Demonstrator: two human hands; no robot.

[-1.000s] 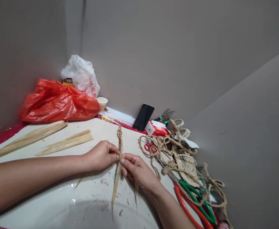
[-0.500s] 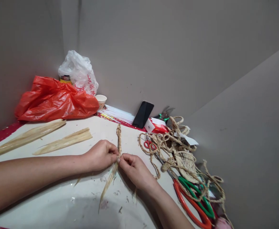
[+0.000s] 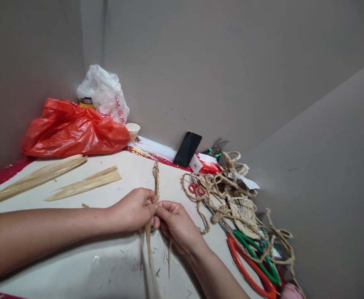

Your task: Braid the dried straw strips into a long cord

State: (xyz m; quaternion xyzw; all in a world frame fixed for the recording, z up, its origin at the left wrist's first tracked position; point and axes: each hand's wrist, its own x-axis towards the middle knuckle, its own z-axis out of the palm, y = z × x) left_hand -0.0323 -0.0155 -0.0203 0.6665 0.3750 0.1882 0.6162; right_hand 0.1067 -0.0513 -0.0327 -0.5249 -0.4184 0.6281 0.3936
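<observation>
My left hand [image 3: 141, 209] and my right hand [image 3: 177, 222] meet at the middle of the table, fingers pinched on a twisted cord of dried husk [image 3: 156, 178]. The finished-looking plaited part of the cord lies away from me, past my fingertips. Below the left hand hangs a loose pale husk strand [image 3: 150, 253], slightly blurred. A thinner strand [image 3: 169, 257] pokes out under the right hand. The exact grip point is hidden by the fingers. Two flat dried husk leaves, a longer one [image 3: 35, 176] and a shorter one [image 3: 85, 184], lie to the left.
A red plastic bag [image 3: 72, 133], a white plastic bag [image 3: 104, 91] and a paper cup [image 3: 134, 131] stand at the back left. Further right are a black phone [image 3: 187, 148], pliers [image 3: 215, 151], small red scissors [image 3: 196, 189], coiled rope [image 3: 246, 216] and large red-and-green-handled shears [image 3: 250, 270].
My left hand has moved slightly down and right, closer against the right hand. The loose strand, earlier slanting down to the left, now hangs more steeply toward me.
</observation>
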